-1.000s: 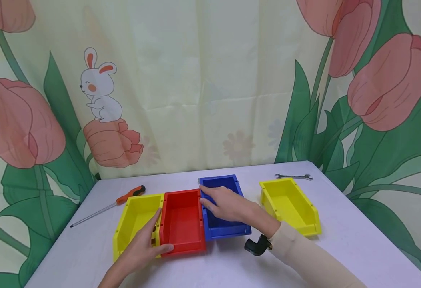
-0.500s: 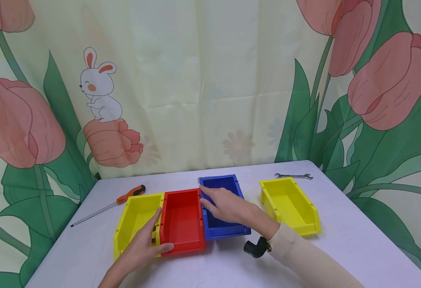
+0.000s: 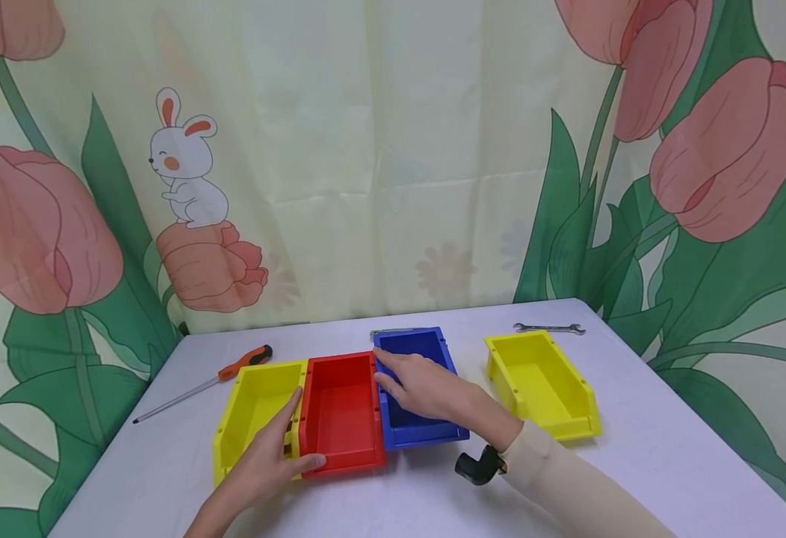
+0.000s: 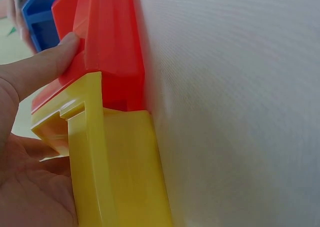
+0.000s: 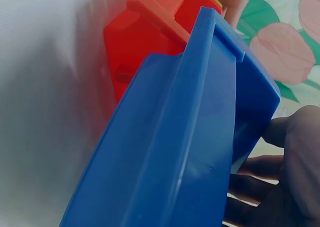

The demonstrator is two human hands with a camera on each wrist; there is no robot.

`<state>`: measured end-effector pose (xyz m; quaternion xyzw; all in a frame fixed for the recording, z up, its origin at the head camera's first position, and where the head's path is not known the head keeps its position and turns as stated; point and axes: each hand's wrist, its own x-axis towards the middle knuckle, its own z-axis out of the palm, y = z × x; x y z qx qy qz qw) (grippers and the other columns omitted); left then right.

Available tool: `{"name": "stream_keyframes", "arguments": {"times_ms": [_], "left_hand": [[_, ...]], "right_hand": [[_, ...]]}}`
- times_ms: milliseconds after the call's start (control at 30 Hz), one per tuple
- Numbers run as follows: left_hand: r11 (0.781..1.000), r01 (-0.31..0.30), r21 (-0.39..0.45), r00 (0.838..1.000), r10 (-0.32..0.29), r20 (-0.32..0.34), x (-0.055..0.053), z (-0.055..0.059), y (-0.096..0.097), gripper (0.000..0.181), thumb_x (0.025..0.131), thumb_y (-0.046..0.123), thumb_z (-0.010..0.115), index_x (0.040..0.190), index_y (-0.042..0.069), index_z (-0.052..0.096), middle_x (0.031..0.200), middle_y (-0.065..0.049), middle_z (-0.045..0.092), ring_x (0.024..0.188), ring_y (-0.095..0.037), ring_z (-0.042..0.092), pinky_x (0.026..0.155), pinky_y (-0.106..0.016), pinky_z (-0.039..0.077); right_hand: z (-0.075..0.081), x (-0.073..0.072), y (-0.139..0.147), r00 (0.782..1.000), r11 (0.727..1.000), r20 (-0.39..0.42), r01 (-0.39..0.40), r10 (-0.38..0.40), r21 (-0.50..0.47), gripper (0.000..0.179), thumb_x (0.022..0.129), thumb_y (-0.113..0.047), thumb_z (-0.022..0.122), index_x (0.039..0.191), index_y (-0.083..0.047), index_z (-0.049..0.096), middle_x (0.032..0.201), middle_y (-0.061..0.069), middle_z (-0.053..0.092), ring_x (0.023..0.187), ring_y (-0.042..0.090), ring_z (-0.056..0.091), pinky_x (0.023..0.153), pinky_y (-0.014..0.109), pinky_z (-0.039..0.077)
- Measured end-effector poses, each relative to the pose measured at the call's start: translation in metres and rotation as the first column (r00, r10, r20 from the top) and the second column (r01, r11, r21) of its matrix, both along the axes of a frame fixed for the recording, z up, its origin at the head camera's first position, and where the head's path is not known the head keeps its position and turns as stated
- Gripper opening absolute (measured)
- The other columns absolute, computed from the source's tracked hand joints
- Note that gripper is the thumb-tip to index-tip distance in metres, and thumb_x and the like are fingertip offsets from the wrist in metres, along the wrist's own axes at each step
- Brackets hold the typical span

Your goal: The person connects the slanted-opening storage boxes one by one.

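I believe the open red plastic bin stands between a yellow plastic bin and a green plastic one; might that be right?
Not quite: the head view shows the open red plastic bin stands between a yellow plastic bin and a blue plastic bin, not a green one.

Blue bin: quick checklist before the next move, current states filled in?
1. Right hand at the blue bin: ok.
2. Left hand touching the red bin: ok, thumb on it.
3. Red bin beside the left yellow bin: ok, rims meet.
4. Blue and red front edges level: not ok, blue sits further back.
5. Right yellow bin apart from blue: ok, gap visible.
6. Blue bin flat on the table: cannot tell.
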<state>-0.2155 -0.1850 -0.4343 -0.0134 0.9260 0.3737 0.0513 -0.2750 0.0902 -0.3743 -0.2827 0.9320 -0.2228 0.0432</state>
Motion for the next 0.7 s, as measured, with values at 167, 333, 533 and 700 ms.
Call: {"name": "stream_keyframes", "arguments": {"times_ms": [167, 333, 533, 700], "left_hand": [[1.000, 0.002, 0.004, 1.000, -0.002, -0.001, 0.0005, 0.0005, 0.0002, 0.124, 0.072, 0.028, 0.098, 0.170, 0.018, 0.023, 0.166, -0.016, 0.043, 0.146, -0.041, 0.048, 0.090, -0.046, 0.067], [1.000, 0.004, 0.007, 1.000, -0.004, -0.005, 0.0002, 0.0003, 0.0003, 0.124, 0.072, 0.029, 0.098, 0.170, 0.018, 0.023, 0.166, -0.016, 0.043, 0.146, -0.041, 0.049, 0.090, -0.046, 0.067], [1.000, 0.003, 0.005, 1.000, -0.003, -0.005, -0.0004, -0.0004, -0.0002, 0.125, 0.071, 0.029, 0.099, 0.170, 0.018, 0.023, 0.165, -0.016, 0.044, 0.145, -0.040, 0.050, 0.089, -0.045, 0.068], [1.000, 0.003, 0.005, 1.000, -0.003, -0.005, -0.0001, -0.0007, -0.0003, 0.125, 0.071, 0.028, 0.099, 0.170, 0.017, 0.024, 0.164, -0.016, 0.045, 0.144, -0.040, 0.050, 0.088, -0.045, 0.068]], "right_hand": [[-0.0007, 0.0010, -0.0010, 1.000, 1.000, 0.003, 0.022, -0.022, 0.012, 0.062, 0.111, -0.040, 0.051, 0.167, -0.017, 0.035, 0.163, 0.007, 0.053, 0.148, 0.030, 0.056, 0.112, 0.051, 0.056], [-0.0027, 0.0009, -0.0018, 0.999, 0.999, 0.003, 0.036, -0.036, 0.030, 0.062, 0.111, -0.042, 0.051, 0.167, -0.017, 0.035, 0.163, 0.007, 0.054, 0.147, 0.030, 0.057, 0.112, 0.052, 0.056], [-0.0059, 0.0009, -0.0018, 0.999, 0.999, -0.007, 0.034, -0.034, 0.031, 0.062, 0.112, -0.042, 0.051, 0.167, -0.017, 0.035, 0.161, 0.007, 0.055, 0.144, 0.030, 0.060, 0.112, 0.052, 0.056], [-0.0060, 0.0014, -0.0018, 0.999, 0.999, -0.011, 0.036, -0.035, 0.034, 0.062, 0.111, -0.041, 0.052, 0.166, -0.017, 0.036, 0.153, 0.008, 0.063, 0.130, 0.026, 0.069, 0.108, 0.051, 0.058]]}}
